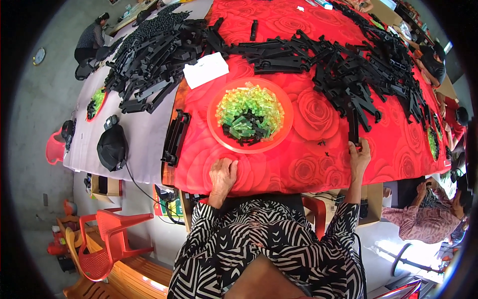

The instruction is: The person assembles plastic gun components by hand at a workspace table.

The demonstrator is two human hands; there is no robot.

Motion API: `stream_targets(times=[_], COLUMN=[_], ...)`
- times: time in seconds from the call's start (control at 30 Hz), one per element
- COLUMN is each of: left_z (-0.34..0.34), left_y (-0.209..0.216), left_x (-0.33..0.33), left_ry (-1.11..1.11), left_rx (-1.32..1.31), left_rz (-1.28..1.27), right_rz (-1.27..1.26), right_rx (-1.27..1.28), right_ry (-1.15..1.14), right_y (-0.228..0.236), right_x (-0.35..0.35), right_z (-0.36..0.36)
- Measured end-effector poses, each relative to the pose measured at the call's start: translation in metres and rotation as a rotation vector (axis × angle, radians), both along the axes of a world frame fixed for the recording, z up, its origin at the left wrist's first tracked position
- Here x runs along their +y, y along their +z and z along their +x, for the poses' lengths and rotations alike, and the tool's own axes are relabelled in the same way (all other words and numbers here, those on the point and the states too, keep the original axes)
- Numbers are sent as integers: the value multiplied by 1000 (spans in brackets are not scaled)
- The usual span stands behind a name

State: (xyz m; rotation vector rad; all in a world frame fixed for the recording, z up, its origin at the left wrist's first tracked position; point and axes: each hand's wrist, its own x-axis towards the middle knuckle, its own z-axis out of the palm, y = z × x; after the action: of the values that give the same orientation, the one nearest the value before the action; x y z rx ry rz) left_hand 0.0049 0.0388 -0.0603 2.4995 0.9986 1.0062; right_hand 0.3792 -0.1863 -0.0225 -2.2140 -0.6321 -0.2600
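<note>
My right hand [359, 153] is closed on the near end of a long black plastic strip [353, 124], its thumb and fingers pinching it. The strip's far end meets a large heap of similar black plastic parts [343, 70]. My left hand [223, 175] rests on the red cloth near the table's front edge, fingers loosely bent, with nothing visible in it. Beyond it stands a round red-orange bowl [213, 130] holding small yellow-green translucent pieces [251, 99] and small black pieces [256, 122]. Several black strips [176, 137] lie side by side left of the bowl.
A white paper [206, 70] lies behind the bowl. On the grey cloth at left are another black heap [149, 70] and a black cap [112, 148] with a cable. A red plastic chair [112, 239] stands lower left. Other people sit along the right side and far left.
</note>
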Motion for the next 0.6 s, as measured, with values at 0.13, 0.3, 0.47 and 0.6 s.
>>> stream_targets(times=[0.13,0.3,0.47,0.6], left_z=[-6,-20,-28,-35], left_y=[3,4,27,28], left_x=[-8,-15,-11,-4], left_ry=[-24,52,-74,-127], left_rx=[-119,-397,-253,-237], left_rz=[-130,-248,-237,-266], right_rz=[118,-84,-251,-294], right_rx=[-146,-184,-279,-342], right_ry=[430,908,986,984], right_y=[41,54,21,10], right_x=[26,58,76,86], right_z=[-64,-134,-161,-165])
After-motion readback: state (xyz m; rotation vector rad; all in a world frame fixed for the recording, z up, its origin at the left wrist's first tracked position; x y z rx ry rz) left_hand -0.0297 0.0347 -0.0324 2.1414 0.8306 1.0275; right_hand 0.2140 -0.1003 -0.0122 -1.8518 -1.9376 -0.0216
